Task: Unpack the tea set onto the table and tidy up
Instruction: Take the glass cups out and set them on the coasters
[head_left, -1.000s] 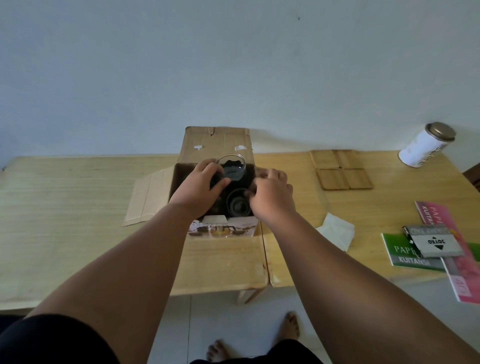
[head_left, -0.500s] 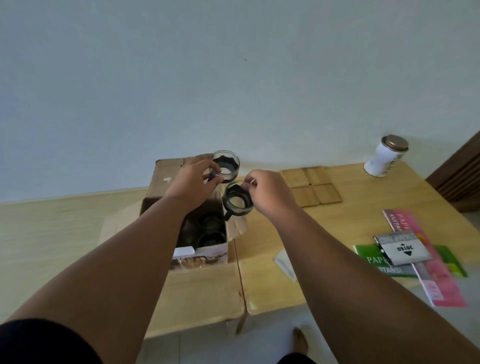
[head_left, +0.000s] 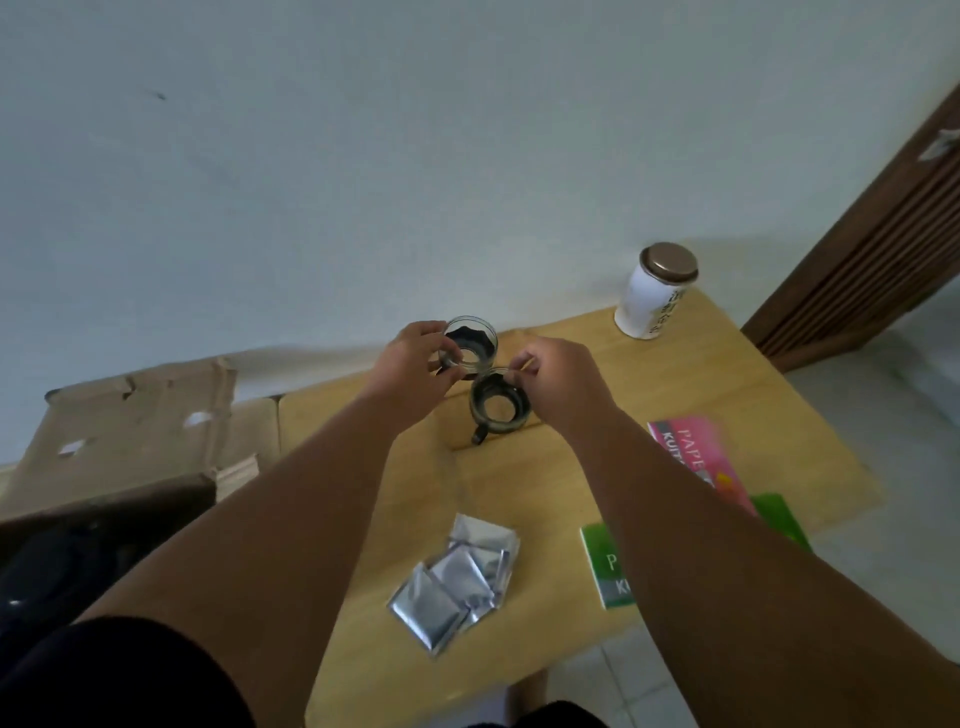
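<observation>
A plain pale blue-grey wall (head_left: 467, 130) rises behind the light wooden desk (head_left: 675, 374). At right, a dark brown slatted wooden door (head_left: 872, 249) meets the pale tiled floor (head_left: 883, 457). The light is soft.

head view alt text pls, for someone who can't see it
Two bare hands each hold a small glass cup over a wooden table: the left hand grips the farther cup, the right hand pinches the nearer cup. An open cardboard box sits left; foil sachets, booklets and a white canister share the table.
</observation>
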